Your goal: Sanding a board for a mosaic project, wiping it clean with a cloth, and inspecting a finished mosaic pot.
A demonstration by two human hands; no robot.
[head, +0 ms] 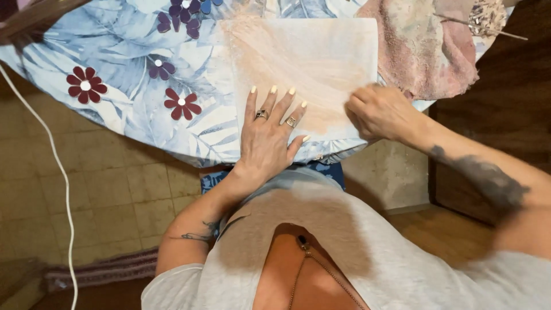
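Pale square paper sheet [310,69] with peach smears lies on the floral blue tablecloth [132,86]; left hand [267,135] presses flat on the sheet's near edge, steadying it, while right hand [381,112] pinches its right edge.

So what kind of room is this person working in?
Probably a home, perhaps a kitchen or dining corner: a table under a flowered blue cloth, worn floor tiles, and a white cable. Both hands rest on a pale sheet.

Left hand [267,135] wears 2 rings, pale nail polish; tattooed forearms; grey short-sleeved top
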